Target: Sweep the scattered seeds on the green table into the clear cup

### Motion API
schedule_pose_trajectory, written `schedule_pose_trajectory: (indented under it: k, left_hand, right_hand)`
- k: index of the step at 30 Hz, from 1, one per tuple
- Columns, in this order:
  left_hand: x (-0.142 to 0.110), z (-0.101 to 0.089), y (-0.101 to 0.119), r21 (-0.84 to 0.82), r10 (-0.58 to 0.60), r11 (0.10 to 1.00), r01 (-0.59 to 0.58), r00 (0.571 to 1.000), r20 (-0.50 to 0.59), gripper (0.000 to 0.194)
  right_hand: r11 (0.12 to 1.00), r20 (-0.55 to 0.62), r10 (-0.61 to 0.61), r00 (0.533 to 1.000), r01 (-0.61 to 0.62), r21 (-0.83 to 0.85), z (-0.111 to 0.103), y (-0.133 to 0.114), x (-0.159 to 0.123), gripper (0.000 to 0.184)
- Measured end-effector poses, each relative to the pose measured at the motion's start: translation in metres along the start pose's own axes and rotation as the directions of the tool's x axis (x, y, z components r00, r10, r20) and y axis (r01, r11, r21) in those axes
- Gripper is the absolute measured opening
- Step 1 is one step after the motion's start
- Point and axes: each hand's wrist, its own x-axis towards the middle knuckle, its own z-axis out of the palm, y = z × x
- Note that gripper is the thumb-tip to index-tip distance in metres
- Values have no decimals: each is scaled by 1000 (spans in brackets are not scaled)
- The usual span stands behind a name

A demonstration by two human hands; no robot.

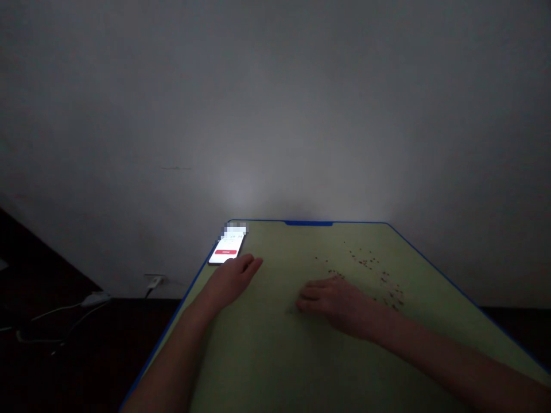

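Note:
My left hand (235,279) rests on the green tabletop (258,355), just below a lit smartphone (228,244). Its fingers are curled in a loose fist with the thumb side to the right, and nothing shows in it. Farther right, my right hand (325,301) lies low over the table with its fingers bent down and pressed together. Whatever its fingertips hold, if anything, is hidden. Many small dark bits (370,264), like seeds or beans, lie scattered beyond and to the right of this hand; they are too small to name surely.
The table has a blue edge (309,223) and stands close to a grey wall (310,115). On the floor at left lie white cables (73,307) and a power strip (95,298). A plug sits in a wall socket (154,281). The room is dim.

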Motion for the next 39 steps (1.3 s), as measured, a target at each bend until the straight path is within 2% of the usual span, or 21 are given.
schedule_pose_trajectory:
  k: [5, 8, 12, 14, 16, 21, 27, 33, 39]
  left_hand:
    - [1, 2, -1, -37, -6, 999, 7, 1000, 14, 44]
    - [0, 2, 0, -39, -22, 999, 23, 1000, 16, 44]
    - [-1, 0, 2, -41, -23, 999, 24, 1000, 21, 43]
    - [-1, -1, 2, -41, -19, 999, 20, 1000, 24, 44]
    - [0, -1, 2, -38, -19, 999, 20, 999, 29, 44]
    - [0, -2, 4, -53, -13, 998, 15, 999, 34, 41]
    - [0, -1, 2, -39, 4, 999, -4, 1000, 18, 43]
    - [2, 3, 0, -20, 12, 1000, -11, 1000, 10, 42]
    - [2, 3, 2, -21, 18, 1000, -17, 999, 26, 42]
  right_hand:
    - [984, -5, 33, 999, -31, 174, -3, 2, -30, 29]
    - [976, -23, 70, 997, -63, 209, -5, 6, -37, 34]
    - [966, -66, 240, 969, -231, 116, -13, 18, -28, 39]
    - [945, -44, 327, 944, -326, 39, -19, 25, -19, 35]
    - [936, -9, 352, 936, -352, -15, -22, 30, -8, 30]
    - [941, 37, 336, 941, -334, -51, -18, 33, 4, 27]
    - [950, 53, 312, 949, -311, -28, -12, 10, -5, 27]
    - [967, -11, 253, 967, -253, 3, -1, -18, -26, 40]
    - [978, -104, 207, 973, -203, 51, 6, -32, -50, 34]
